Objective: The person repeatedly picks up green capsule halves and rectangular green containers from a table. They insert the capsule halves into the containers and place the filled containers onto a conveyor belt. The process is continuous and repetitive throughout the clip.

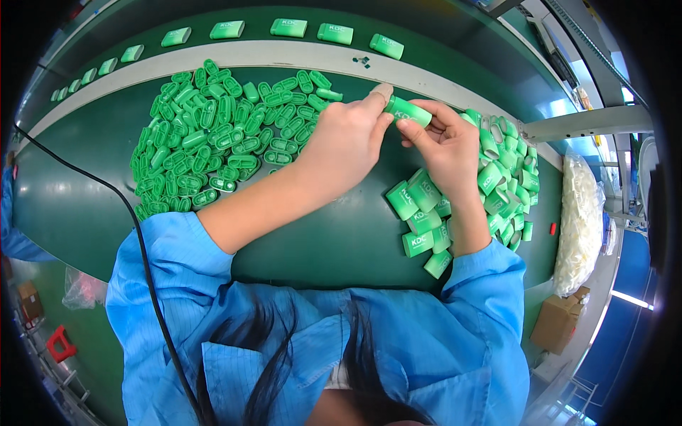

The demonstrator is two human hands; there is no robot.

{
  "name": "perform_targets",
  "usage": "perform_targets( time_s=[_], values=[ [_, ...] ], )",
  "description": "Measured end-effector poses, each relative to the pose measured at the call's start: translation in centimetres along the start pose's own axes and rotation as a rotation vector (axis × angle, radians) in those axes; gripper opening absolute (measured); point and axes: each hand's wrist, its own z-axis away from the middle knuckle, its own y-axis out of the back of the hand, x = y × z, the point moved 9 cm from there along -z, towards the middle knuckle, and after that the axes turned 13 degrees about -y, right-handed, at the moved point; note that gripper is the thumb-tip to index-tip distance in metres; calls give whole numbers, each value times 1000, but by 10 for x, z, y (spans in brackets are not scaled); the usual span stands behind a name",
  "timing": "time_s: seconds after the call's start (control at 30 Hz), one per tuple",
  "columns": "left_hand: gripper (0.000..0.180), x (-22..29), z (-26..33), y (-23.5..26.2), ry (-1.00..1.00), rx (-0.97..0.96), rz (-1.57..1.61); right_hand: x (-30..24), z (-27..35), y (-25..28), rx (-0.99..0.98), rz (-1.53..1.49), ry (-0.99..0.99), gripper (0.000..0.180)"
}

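Observation:
Both my hands meet above the far middle of the dark green table, around one green plastic casing (pixel 410 112) with white print. My right hand (pixel 451 145) pinches its right part between thumb and fingers. At the casing's left end, the thumb and index finger of my left hand (pixel 348 138) close on a darker green edge; whether that is a separate cap, I cannot tell. A pale cover sits on my left index fingertip. Left of my hands spreads a heap of small green oval caps (pixel 213 135). Beside and under my right forearm lie many printed green casings (pixel 419 213).
Beyond a pale rail (pixel 270 53), a row of green casings (pixel 289 28) stands on a green belt. A black cable (pixel 106 184) crosses at the left. On the right are a metal bracket (pixel 590 124), a bag of pale pieces (pixel 579 224) and a cardboard box (pixel 558 323).

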Motion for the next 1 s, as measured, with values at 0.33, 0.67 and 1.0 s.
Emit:
perform_targets(
  time_s=[0.33, 0.67, 1.0],
  values=[
    [44, -33, -7, -7, 126, -61, 198, 1, -39, -4, -20, 142, -24, 26],
    [16, -26, -11, 17, -8, -387, -520, 40, -139, 61, 121, 369, -255, 47],
    [23, -14, 0, -19, -275, -334, -444, 6, -25, 88, 127, 985, -20, 40]
  ],
)
